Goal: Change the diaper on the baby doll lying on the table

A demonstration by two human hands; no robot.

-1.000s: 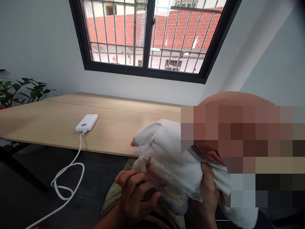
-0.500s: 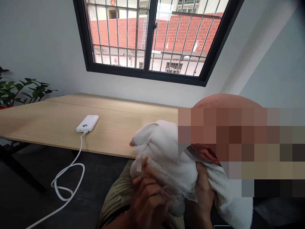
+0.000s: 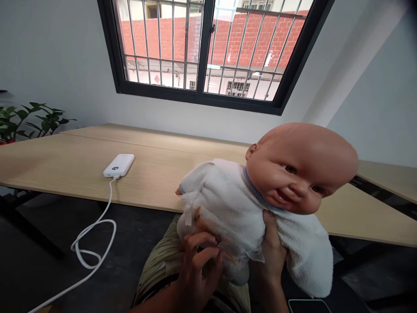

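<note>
A baby doll [image 3: 302, 169] in a white fleece top [image 3: 224, 191] lies tilted across my lap, its head at the right. Around its lower body is a thin, partly see-through white diaper [image 3: 211, 217], with a small white tab showing at the left. My left hand [image 3: 202, 261] is curled in a pinch at the diaper's edge; its fingertips are partly hidden. With the thumb up near the doll's neck, my right hand [image 3: 273, 248] grips the doll's body through the top.
A white power bank [image 3: 119, 165] with a white cable [image 3: 112, 226] sits on the wooden table [image 3: 156, 174]. The cable loops down past the front edge. A phone [image 3: 309, 305] shows at the bottom right. A plant [image 3: 42, 119] stands at the left, beneath a barred window [image 3: 198, 93].
My left fingers have shifted and bent more at the diaper's edge. The doll has moved slightly, its right-side sleeve a little higher and further left. My right hand keeps its grip.
</note>
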